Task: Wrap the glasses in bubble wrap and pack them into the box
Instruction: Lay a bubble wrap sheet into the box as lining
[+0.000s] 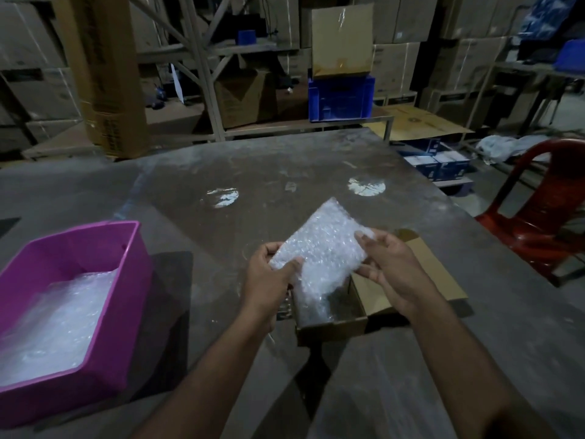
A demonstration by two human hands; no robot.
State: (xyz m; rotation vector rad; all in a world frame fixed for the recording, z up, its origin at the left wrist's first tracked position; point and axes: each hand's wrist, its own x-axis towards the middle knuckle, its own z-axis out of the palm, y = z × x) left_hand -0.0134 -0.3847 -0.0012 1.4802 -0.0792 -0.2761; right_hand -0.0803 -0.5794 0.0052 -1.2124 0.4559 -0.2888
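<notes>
Both hands raised over the grey surface (316,160), gripping one sheet of bubble wrap (319,248) between them. Left hand (269,280) clamped on the sheet's lower left edge, thumb lying across the front, fingers curled behind. Right hand (389,267) pinching the right edge, fingertips pressed into the bubbles near the upper right corner. Sheet tilted, upper corner pointing away toward the far side of the surface, lower end hanging down into the open cardboard box (332,327). Box directly below and between the two hands, its flap (437,280) folded out to the right, partly hidden under the right hand. Cannot tell whether a glass sits inside the wrap or in the box; contents too dim.

Off to the left, well apart from the hands, a pink tub (120,280) holding more bubble wrap sheets (57,327). Beyond the right edge of the surface, a red plastic chair (544,217). Behind, stacked cartons and a blue crate (340,96).
</notes>
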